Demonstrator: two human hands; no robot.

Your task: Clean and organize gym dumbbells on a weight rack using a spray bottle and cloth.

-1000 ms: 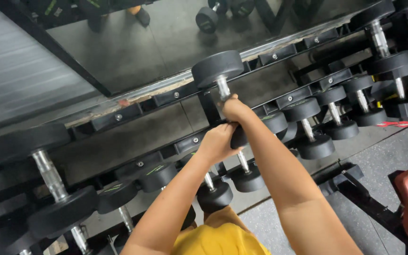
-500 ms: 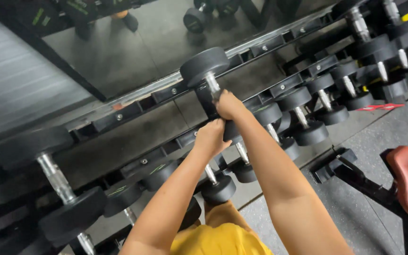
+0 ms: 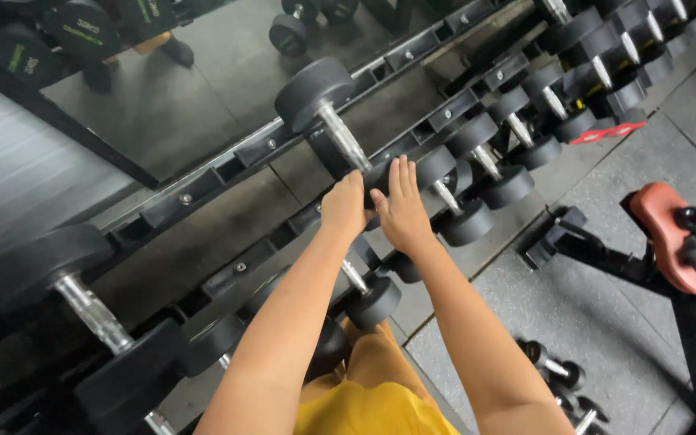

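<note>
**Dumbbell on the top rail, both hands at its near end**

The dumbbell [image 3: 328, 113] lies tilted on the upper rail of the rack [image 3: 203, 187], just above the middle of the frame; its far black head points toward the mirror [image 3: 203, 72] and its steel handle runs down toward the person. The left hand [image 3: 343, 206] is curled over the near head, closed against it. The right hand [image 3: 403, 211] lies just beside it, fingers straight and flat, open and pressing rather than gripping.

Lower tiers of the rack carry more dumbbells, a large one [image 3: 82, 314] at lower left and a row of smaller ones [image 3: 477, 173] toward upper right. A red padded bench [image 3: 670, 234] stands at the right edge.

Risk, as a judgement: with only flat contact from the right hand, the weight could roll or slide off the sloped rail toward the person's legs if it is not seated.
</note>
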